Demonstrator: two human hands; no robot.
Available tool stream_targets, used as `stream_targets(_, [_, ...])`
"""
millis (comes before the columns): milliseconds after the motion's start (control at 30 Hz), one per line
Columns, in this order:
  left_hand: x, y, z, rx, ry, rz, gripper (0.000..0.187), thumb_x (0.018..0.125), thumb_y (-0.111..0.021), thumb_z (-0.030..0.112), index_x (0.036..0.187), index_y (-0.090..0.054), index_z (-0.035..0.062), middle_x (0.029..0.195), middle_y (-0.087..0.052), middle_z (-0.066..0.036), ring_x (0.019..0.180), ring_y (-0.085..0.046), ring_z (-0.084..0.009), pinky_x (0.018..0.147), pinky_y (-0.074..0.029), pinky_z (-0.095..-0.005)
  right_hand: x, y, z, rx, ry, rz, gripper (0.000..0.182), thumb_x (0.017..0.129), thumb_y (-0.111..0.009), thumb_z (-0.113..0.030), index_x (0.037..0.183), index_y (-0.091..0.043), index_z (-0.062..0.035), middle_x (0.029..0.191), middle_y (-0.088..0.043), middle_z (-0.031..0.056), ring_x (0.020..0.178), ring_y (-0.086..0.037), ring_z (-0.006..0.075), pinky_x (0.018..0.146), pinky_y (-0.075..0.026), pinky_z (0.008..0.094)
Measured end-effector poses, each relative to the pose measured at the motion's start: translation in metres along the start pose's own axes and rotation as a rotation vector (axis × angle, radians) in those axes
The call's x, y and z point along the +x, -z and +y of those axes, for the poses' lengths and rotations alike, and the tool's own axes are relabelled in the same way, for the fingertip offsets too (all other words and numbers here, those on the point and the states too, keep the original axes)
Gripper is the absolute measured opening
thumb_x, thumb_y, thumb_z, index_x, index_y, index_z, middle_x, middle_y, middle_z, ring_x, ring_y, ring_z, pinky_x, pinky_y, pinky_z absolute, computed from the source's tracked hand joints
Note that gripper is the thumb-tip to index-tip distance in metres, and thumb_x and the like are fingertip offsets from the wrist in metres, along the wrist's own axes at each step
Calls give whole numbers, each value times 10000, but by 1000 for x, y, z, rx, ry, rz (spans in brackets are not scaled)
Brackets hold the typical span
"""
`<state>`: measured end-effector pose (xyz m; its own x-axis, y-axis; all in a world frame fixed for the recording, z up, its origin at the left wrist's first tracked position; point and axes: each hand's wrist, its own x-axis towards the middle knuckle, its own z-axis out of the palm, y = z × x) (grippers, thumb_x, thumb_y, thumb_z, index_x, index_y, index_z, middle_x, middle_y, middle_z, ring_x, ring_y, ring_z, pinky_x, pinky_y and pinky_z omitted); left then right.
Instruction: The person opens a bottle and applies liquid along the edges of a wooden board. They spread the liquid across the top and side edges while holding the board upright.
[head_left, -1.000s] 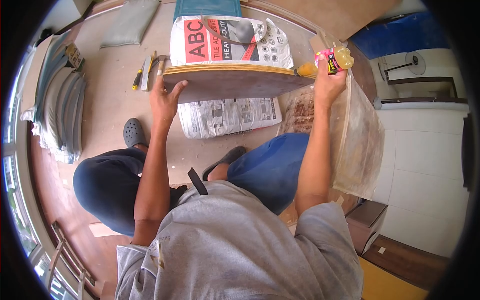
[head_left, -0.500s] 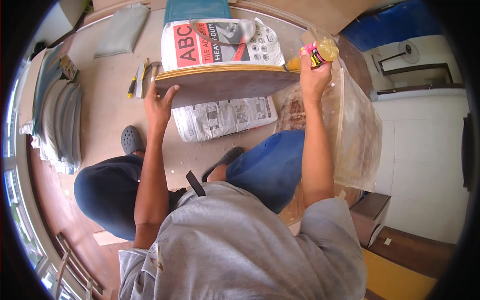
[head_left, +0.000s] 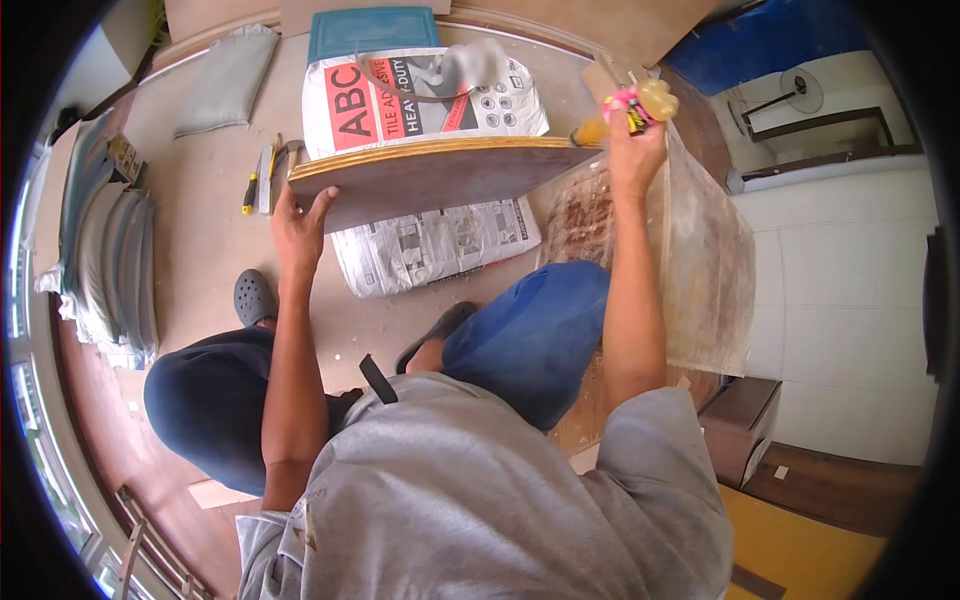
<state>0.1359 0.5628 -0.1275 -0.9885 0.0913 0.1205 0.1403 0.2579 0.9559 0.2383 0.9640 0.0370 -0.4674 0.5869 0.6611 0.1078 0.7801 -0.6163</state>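
Note:
A curved plywood board (head_left: pixel 440 185) stands on edge, its layered edge facing up. My left hand (head_left: pixel 301 222) grips the board's left end, thumb on the near face. In my right hand (head_left: pixel 636 150) is a yellowish glue bottle (head_left: pixel 650 103) with a pink label, tipped over on its side; its amber nozzle end (head_left: pixel 590 131) is at the board's right end. Behind the board lies an ABC tile adhesive bag (head_left: pixel 420 95), with a blurred clear object (head_left: pixel 475 65) on it. Another printed bag (head_left: pixel 435 245) lies in front, beneath the board.
A yellow-handled tool (head_left: pixel 250 193), a flat blade (head_left: pixel 267 180) and a hammer (head_left: pixel 289 150) lie left of the board. Stacked bags (head_left: pixel 115 250) stand at far left. A grey bag (head_left: pixel 230 80) and teal container (head_left: pixel 375 32) are behind. A stained sheet (head_left: pixel 700 260) lies right.
The view has shifted slightly, so the board and bags appear further left and lower. The bottle has turned a little in my right hand. My left hand keeps its hold on the board.

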Motion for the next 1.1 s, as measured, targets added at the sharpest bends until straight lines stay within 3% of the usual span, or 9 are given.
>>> stream_targets(100, [-4,0,-8,-33,10,-9,529,918,-844,272,1322,-657,-12,1123,-763,-138,963,-668,-165,868,-524,-322,5,2,15,133,-125,91,406,915,-794,-259,1230,-677,-32,1109,-772,133,995,-747,269,920,-563,384])
stream_targets(200, [-1,-3,-12,-111,-31,-3,539,916,-848,330,1293,-668,-11,1102,-761,-146,919,-663,-166,822,-531,-326,-5,3,13,-43,2,39,398,917,-787,-252,1229,-678,-30,1112,-771,134,988,-746,262,915,-563,377])
stream_targets(267, [-3,-4,-17,-145,-9,-8,542,917,-847,327,1302,-664,-8,1101,-762,-145,925,-667,-165,824,-530,-324,5,6,24,112,-30,108,446,925,-801,-289,1251,-677,-11,1137,-752,134,1021,-727,225,917,-555,372])
stream_targets(333, [-2,-2,-18,8,26,6,520,920,-844,285,1298,-656,-19,1034,-757,-133,858,-619,-162,794,-516,-323,6,8,31,-31,-23,40,452,893,-809,-310,1216,-679,-21,1107,-766,161,1009,-744,286,924,-560,389])
stream_targets(467, [-4,-2,-13,6,-8,22,506,927,-837,275,1289,-652,-27,972,-732,-128,804,-565,-162,773,-504,-327,13,18,16,-18,-45,196,442,902,-796,-301,1190,-668,9,1090,-765,185,978,-748,309,918,-562,415])
stream_targets(600, [-4,-1,-11,-68,-21,5,509,928,-839,266,1299,-651,-27,1037,-740,-126,852,-590,-163,794,-506,-320,10,14,45,-102,-45,41,422,915,-783,-273,1209,-650,-2,1103,-763,176,982,-745,308,921,-561,418])
stream_targets(767, [-4,-1,-14,-90,-40,-21,543,931,-837,319,1316,-649,-14,1141,-755,-145,940,-660,-173,842,-531,-326,21,29,50,-41,-10,177,450,911,-776,-282,1245,-646,-9,1158,-748,183,1052,-734,329,945,-548,419])
stream_targets(900, [-5,-1,-9,-91,22,-23,525,939,-830,247,1345,-634,-21,1140,-751,-140,977,-648,-169,881,-528,-327,29,31,50,-70,-49,185,503,888,-804,-341,1228,-642,-7,1110,-752,208,1050,-732,379,928,-549,452])
stream_targets(1100, [-5,-1,-7,-58,48,-25,524,947,-823,240,1349,-627,-32,1161,-748,-156,1004,-658,-181,903,-530,-337,24,28,57,-45,-91,146,446,905,-795,-322,1181,-645,-5,1097,-759,189,1024,-741,341,913,-557,439])
